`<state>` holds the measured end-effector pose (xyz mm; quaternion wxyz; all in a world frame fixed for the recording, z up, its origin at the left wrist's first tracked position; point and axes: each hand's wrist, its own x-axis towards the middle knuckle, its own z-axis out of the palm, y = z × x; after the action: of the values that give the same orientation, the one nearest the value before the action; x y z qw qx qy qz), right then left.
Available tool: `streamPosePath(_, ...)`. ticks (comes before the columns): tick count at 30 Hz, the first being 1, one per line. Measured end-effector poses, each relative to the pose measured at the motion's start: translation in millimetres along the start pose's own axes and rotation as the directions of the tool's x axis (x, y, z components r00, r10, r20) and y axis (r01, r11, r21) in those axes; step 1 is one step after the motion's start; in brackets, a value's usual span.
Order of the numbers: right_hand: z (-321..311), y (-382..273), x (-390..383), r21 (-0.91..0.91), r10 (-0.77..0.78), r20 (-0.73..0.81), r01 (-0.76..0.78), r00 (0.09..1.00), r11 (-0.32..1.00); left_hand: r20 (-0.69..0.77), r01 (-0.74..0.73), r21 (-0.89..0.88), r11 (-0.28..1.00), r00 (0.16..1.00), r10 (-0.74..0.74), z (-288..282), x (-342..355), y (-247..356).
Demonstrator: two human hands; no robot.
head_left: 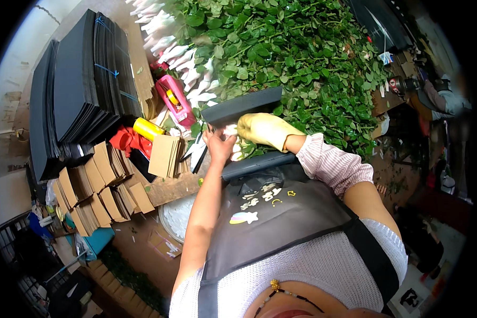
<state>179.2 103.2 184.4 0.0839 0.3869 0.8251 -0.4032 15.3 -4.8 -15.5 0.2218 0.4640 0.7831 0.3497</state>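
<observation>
In the head view, looking down with the worker, I see the left hand (219,144), bare, bent in at the pale buds (237,153), while the right hand (265,130), in a yellow glove, curls over them from the other side; the fingertips are partly hidden, so I cannot tell whether either grip is clenched on anything. The buds sit at the table's near edge, between a dark panel (241,106) tilted up beyond the hands and a second dark strip (257,165) against the apron (281,212). My worry is bruising: a hard squeeze, or the upright panel tipping onto the buds, could crush petals. The pale blade-like tool (197,152) just beside the left wrist might nick skin if the arm swings that way. The buds look creamy white, blushed pink in places, small and bunched, with a little green among them; their stems I can't follow under the glove.
</observation>
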Motion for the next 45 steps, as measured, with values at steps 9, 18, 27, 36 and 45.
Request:
streamPosePath(9, 62.7, 61.7, 35.1, 0.039, -0.232, -0.216, 0.246, 0.948, 0.969, -0.001, -0.004, 0.014, 1.000, 1.000, 0.004, 0.6, -0.4, 2.8)
streamPosePath(18, 95.0, 68.7, 54.1, -0.527, -0.340, -0.143, 0.219, 0.930, 0.821, 0.047, 0.034, -0.026, 0.999, 0.998, -0.033, -6.8, -3.2, 18.1)
streamPosePath(27, 74.1, 58.7, 51.9, -0.535, -0.343, -0.021, 0.280, 0.939, 0.797, 0.002, -0.037, -0.043, 0.998, 0.999, 0.037, -2.6, -5.6, 17.0)
streamPosePath(36, -25.3, -23.5, -56.7, 0.065, -0.339, -0.018, 0.339, 0.941, 0.938, -0.181, -0.033, -0.028, 0.999, 0.983, 0.028, -77.9, -12.6, 32.1)
streamPosePath(45, 26.3, -1.3, -71.6, -0.327, -0.451, 0.039, 0.438, 0.892, 0.838, -0.642, -0.354, 0.462, 0.813, 0.499, 0.582, -275.2, 59.4, 35.6)
